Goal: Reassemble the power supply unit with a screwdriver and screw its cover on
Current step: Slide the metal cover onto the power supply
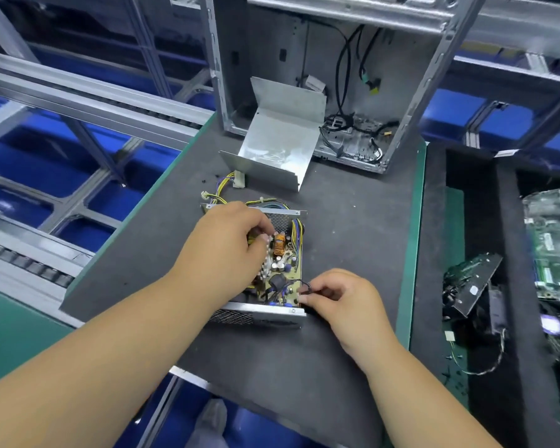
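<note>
Standing at the far edge of the dark foam mat [353, 240] that covers the workbench, an empty computer case [304, 59] with loose cables rises behind the work. In front of it the bent sheet-metal cover [282, 140] lies inside up, well apart from the unit, so it looks not yet fitted. The open power supply unit [282, 263] sits mid-mat, circuit board exposed, its yellow and blue wire bundle [227, 189] trailing toward the cover. The left hand [227, 247] reaches into the housing, fingers curled over the components, probably steadying or seating the board; what it grasps, I cannot tell. The right hand [340, 295] pinches a thin black wire [304, 286] at the unit's near right corner, seemingly tucking it inside. No screwdriver shows.
</note>
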Available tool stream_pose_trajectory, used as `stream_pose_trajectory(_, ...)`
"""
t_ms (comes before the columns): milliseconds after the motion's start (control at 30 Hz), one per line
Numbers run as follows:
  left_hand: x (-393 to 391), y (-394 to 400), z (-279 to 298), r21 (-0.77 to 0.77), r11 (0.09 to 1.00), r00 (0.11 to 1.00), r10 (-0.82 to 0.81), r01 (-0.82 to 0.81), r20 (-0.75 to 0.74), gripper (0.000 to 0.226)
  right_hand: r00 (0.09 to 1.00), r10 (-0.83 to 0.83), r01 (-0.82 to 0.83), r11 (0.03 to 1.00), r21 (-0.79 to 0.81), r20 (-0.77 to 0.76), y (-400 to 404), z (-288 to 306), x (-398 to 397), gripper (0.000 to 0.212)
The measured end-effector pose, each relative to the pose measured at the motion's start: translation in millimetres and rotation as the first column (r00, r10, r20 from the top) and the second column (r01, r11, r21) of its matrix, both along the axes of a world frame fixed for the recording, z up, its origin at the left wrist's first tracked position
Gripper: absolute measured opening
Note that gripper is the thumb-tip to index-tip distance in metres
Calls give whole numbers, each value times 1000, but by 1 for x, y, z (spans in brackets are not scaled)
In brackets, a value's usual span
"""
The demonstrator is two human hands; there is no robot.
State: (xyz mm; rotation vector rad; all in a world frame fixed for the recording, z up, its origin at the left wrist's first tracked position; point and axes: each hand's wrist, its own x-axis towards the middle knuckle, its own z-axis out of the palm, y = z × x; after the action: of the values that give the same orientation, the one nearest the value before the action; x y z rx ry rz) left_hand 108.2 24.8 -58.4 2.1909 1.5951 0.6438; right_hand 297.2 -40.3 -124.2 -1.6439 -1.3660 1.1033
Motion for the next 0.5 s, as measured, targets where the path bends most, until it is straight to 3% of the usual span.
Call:
stream_pose_trajectory(133,-2,-1,1,14,1000,1000,17,-17,7,16,1000,3,-3,1000,19,-18,-1,-3,-3,18)
stream_pose_trajectory(300,-3,0,2,-28,998,997,52,-51,59,19,994,49,-53,998,44,96,0,-1,-6,24)
stream_pose_trajectory(500,-4,-2,4,-48,998,997,53,-51,56,21,954,76,-108,990,96,289,0,7,-11,12)
